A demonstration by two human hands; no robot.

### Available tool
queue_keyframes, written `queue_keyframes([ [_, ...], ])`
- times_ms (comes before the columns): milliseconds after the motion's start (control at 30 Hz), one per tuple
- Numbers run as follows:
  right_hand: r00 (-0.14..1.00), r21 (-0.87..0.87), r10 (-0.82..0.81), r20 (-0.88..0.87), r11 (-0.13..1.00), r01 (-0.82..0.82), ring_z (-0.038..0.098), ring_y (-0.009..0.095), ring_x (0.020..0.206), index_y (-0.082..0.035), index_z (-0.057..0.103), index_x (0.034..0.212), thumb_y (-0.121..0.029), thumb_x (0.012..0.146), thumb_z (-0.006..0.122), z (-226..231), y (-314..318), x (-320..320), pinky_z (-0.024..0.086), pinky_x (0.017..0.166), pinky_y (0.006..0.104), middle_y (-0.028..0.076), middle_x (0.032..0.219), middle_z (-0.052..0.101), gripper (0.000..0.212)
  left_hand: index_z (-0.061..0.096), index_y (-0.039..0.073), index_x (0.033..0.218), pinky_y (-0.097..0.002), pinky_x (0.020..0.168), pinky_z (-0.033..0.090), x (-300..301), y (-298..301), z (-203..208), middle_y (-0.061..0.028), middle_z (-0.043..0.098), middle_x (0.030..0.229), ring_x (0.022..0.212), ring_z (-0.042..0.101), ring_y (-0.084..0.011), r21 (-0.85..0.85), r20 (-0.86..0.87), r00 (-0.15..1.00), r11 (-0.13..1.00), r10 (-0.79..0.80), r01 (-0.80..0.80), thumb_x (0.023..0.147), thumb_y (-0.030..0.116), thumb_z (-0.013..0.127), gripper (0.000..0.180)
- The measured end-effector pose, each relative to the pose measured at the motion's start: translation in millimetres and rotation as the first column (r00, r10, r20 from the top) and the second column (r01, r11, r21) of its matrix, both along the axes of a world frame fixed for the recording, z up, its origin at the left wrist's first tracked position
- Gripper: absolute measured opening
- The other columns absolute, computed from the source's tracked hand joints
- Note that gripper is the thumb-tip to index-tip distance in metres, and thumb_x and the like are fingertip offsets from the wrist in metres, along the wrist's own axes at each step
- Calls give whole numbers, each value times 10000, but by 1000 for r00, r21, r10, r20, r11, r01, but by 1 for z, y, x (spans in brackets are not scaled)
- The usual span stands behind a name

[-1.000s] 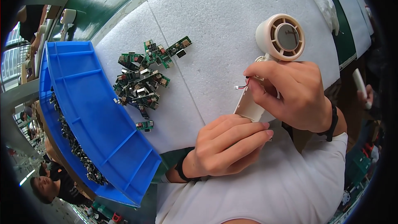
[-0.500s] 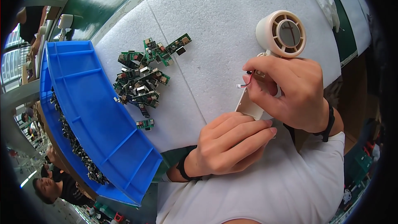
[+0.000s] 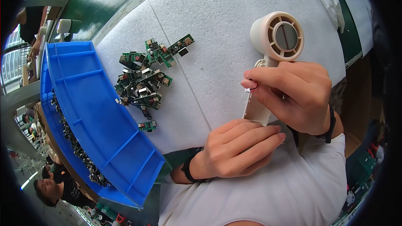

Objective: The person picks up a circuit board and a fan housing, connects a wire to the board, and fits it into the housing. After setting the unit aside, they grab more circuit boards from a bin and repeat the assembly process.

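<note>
A cream handheld fan (image 3: pixel 274 37) lies over the foam sheet, its round grilled head pointing away from me and its handle opened toward me. My left hand (image 3: pixel 240 148) is closed round the lower end of the handle shell (image 3: pixel 256 109). Higher up the handle, my right hand (image 3: pixel 293 94) pinches a short wire lead between thumb and forefinger. A small white connector (image 3: pixel 247 90) on red and black wires sticks out from those fingertips. My right palm and fingers hide part of the handle's inside.
Left of my hands, several green circuit boards (image 3: pixel 144 86) lie in a pile on the white foam sheet (image 3: pixel 209 25). A blue plastic bin (image 3: pixel 98 113) stands at the left, with many small dark parts inside. Another person (image 3: pixel 54 188) is beyond it.
The fan's head has shifted slightly left and turned a little. The connector has moved closer to my right fingertips, and both hands have moved slightly.
</note>
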State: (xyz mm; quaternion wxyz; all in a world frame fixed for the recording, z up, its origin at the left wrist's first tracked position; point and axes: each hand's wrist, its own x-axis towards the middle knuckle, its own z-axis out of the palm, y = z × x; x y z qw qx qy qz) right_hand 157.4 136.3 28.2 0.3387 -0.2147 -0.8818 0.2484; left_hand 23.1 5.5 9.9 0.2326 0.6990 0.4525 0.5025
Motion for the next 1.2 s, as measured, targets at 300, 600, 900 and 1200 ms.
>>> queue_keyframes([
  [300,996,-32,-39,82,999,41,597,153,524,-62,748,970,-103,721,853,1,-2,3,442,491,268,22,632,636,273,717,-10,1018,-324,708,547,-12,2,1,-151,726,999,809,693,-263,34,80,994,997,70,-73,735,-53,721,286],
  [600,973,-13,101,206,995,-100,592,155,562,-100,753,1116,-145,781,807,6,7,13,451,527,298,-3,634,591,342,708,9,1062,-375,808,506,-29,-5,3,-119,711,1064,916,639,-301,-95,-177,870,872,460,-480,714,-137,691,378],
  [900,955,64,161,248,981,-182,542,127,543,-122,754,1165,-138,757,798,6,11,21,428,495,280,-32,620,531,410,666,25,1079,-405,859,486,-35,-7,10,-112,717,1050,946,628,-314,-27,-408,792,861,455,-508,723,-122,690,386],
  [1200,974,106,184,134,974,-199,473,94,487,-143,768,1151,-132,679,806,-4,10,23,378,436,252,-54,594,485,473,573,23,992,-347,758,542,-33,-19,19,-195,712,1000,878,675,-289,-146,-255,806,802,535,-579,753,-121,723,317],
])
